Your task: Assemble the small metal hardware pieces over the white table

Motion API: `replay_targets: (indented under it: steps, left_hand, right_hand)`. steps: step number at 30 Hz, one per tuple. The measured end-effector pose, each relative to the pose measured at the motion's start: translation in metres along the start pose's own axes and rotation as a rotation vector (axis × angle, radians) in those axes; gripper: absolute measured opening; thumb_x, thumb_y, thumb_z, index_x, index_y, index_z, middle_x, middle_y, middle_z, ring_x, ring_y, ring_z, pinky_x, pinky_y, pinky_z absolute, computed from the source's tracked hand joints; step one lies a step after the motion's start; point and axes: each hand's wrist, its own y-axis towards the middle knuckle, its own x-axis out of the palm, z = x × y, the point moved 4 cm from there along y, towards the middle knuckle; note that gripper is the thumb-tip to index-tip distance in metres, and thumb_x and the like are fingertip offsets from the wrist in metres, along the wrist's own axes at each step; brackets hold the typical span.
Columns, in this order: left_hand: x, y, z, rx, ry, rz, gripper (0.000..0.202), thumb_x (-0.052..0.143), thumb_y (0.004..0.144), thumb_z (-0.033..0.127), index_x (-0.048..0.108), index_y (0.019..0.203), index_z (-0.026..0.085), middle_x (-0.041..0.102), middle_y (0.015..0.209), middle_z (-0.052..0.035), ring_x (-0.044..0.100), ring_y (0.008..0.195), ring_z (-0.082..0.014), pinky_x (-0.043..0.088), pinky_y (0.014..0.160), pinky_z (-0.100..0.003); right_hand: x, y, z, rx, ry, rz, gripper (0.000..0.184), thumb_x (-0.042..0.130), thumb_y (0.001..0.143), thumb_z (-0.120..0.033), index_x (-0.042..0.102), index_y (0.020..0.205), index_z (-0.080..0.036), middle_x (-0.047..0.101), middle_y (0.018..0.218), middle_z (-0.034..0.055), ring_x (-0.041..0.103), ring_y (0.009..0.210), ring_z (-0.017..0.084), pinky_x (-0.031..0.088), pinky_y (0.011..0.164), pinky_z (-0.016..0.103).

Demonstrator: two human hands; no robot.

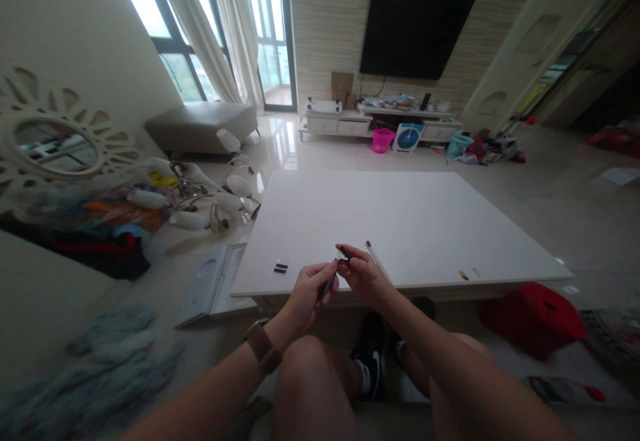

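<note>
My left hand [311, 285], with a brown watch on the wrist, is closed around a slim dark handle-like object [327, 286]. At its upper end is a small shiny metal part [341, 255]. The fingers of my right hand [367, 275] pinch a small black piece [345, 252] against that metal end; its kind is too small to tell. Both hands meet above the near edge of the white table [400, 221]. Just beyond my right hand lies a pale stick with a dark tip [373, 251]. Left of my hands is a small clear packet with two black strips [281, 267].
A small brown and black piece [464, 275] lies near the table's front right edge. On the floor are a red stool [535, 321] at right, an open white box [213, 284] and a chandelier [200, 204] at left. My knees are below the table edge.
</note>
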Motion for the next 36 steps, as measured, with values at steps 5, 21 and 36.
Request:
replay_targets:
  steps: [5,21,36]
  left_hand:
    - [0.0001,0.0004,0.0007,0.019,0.018,0.002,0.039,0.064,0.084,0.051,0.065,0.083,0.011,0.054,0.056,0.0024,0.033,0.036,-0.0024,0.012,0.034,-0.018]
    - [0.0017,-0.0009,0.0055,0.034,0.037,0.019,0.041,0.066,0.082,0.052,0.064,0.077,0.011,0.049,0.052,0.0035,0.028,0.037,-0.0009,0.012,0.036,-0.017]
    - [0.0009,-0.0009,0.0052,0.041,0.076,0.017,0.046,0.068,0.079,0.056,0.058,0.068,0.012,0.045,0.051,0.0042,0.024,0.036,-0.0007,0.009,0.037,-0.019]
  right_hand:
    - [-0.0008,0.0008,-0.0002,-0.005,-0.022,0.008,0.040,0.089,0.055,-0.032,0.079,0.092,-0.019,0.066,0.070,0.0014,0.049,0.061,0.009,0.045,0.068,0.026]
    - [-0.0012,0.0019,-0.0029,-0.032,-0.095,0.086,0.039,0.090,0.050,-0.029,0.079,0.087,-0.021,0.063,0.064,-0.0006,0.051,0.061,0.010,0.049,0.070,0.030]
    - [-0.0012,0.0007,-0.0038,-0.038,-0.121,0.050,0.040,0.089,0.052,-0.034,0.080,0.088,-0.020,0.060,0.060,-0.0010,0.048,0.058,0.010,0.051,0.075,0.034]
